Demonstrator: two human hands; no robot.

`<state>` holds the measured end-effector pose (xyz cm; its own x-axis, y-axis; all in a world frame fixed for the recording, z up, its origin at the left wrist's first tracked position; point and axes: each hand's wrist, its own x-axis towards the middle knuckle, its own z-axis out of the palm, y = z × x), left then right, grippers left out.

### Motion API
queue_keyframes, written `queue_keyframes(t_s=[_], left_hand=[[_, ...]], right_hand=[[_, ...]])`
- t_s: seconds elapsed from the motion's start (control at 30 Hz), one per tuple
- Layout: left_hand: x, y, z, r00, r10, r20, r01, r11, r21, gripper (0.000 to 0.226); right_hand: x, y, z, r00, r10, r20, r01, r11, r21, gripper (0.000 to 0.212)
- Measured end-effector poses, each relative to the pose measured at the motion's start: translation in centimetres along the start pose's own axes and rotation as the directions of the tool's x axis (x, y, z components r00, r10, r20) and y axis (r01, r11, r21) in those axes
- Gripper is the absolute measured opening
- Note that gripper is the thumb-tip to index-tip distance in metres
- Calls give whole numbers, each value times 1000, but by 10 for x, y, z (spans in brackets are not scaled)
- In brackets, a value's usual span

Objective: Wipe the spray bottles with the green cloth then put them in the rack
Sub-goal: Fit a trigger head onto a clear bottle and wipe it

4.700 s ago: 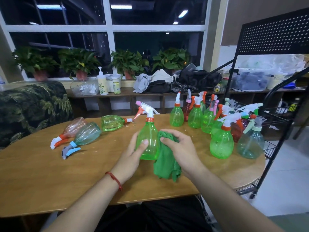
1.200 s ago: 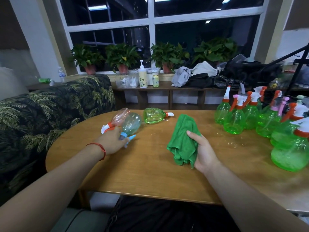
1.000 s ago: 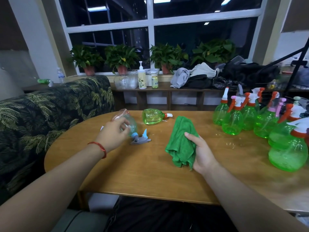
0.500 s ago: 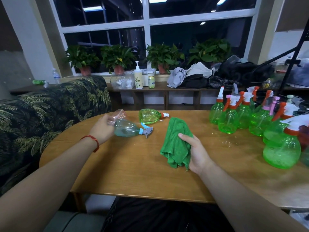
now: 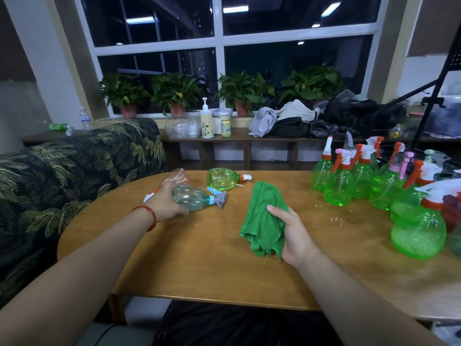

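My left hand grips a clear teal spray bottle with a grey and blue trigger head, held on its side just above the wooden table, nozzle pointing right. My right hand holds the bunched green cloth over the table's middle, apart from that bottle. Behind my left hand lie a pinkish bottle and a green bottle on their sides. Several upright green spray bottles stand at the right; the nearest is large.
A black metal rack shows at the far right edge. A leaf-patterned sofa borders the table on the left. A low shelf under the window carries potted plants, a pump bottle and heaped clothes.
My left hand reached to the lying bottles on the left, picked up the teal one and turned its nozzle to the right. My right hand kept the cloth roughly in place.
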<state>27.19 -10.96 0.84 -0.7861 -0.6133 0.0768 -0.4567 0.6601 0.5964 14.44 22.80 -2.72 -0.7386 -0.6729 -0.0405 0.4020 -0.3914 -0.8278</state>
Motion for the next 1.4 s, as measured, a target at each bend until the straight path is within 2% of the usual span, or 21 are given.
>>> queue_keyframes(t_s=[0.13,0.23,0.37,0.43,0.57,0.73,0.87,0.97,1.07,1.23,1.3,1.33,1.4], left_hand=[[-1,4,6,995,-59,-77,65,995,75,117],[-1,2,9,999,-41,-24,41,999,-2,105],[-8,6,12,998,-40,-39,38,998,-51,103],[-20,14,16,997,-1,-82,-3,999,-54,93],[-56,33,35,985,78,-153,-108,974,-197,84],[-91,68,88,958,114,-263,-218,884,-414,83],[-100,106,126,929,176,-327,-327,803,-498,82],[-101,119,137,907,291,-303,-415,733,-539,80],[-105,121,142,882,414,-223,-464,690,-556,78],[-106,121,142,887,419,-192,-449,687,-572,94],[-106,121,138,883,448,-139,-446,708,-548,122],[-107,121,136,878,464,-114,-448,717,-533,128],[-107,121,137,867,491,-91,-465,729,-502,124]], right_hand=[[-3,-2,1,1000,5,-5,-5,1000,-5,47],[-4,-2,2,1000,3,-7,-3,1000,-14,39],[-4,-3,1,1000,-10,-24,10,1000,1,40],[-4,-4,2,999,-25,-37,25,1000,-4,39],[-7,-5,-1,987,-143,-76,134,984,-118,29],[-2,-6,-9,914,-384,-129,323,884,-337,20],[3,-15,-4,873,-481,-80,397,797,-455,25],[11,-27,-7,855,-506,-109,414,794,-445,26],[12,-31,-21,877,-470,-99,405,834,-374,29],[0,-22,-31,912,-409,-38,389,889,-239,39],[-2,-22,-34,898,-438,-41,416,875,-246,41],[-3,-22,-34,892,-451,-37,426,864,-269,41],[-6,-21,-34,883,-469,-20,438,839,-324,40]])
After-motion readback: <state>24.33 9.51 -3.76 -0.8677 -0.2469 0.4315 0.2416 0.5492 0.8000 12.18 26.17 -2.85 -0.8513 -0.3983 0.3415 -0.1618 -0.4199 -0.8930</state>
